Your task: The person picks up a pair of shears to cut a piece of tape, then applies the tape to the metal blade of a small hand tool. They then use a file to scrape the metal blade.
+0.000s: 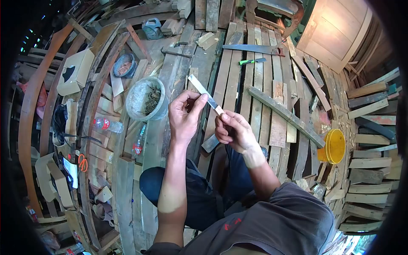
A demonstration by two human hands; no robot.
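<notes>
Both my hands are raised in front of my lap, holding one narrow flat strip [197,84] tilted between them. The strip is whitish with a small hole near its upper end, shiny and darker in the middle, and wood-coloured at the lower end. Thumb and fingers of my left hand [185,117] pinch it around the middle. At the lower end, my right hand [238,131] grips it between thumb and forefinger, its other fingers curled. Wooden planks lie beneath my hands.
A bucket of nails [135,111] stands left of my left hand. Ahead lie a handsaw [250,49], a green-and-black knife [252,61] and a hammer [175,52]. A long beam [284,117] slants toward a yellow bucket [334,146] at right. Plastic bottles [109,125] lie at left.
</notes>
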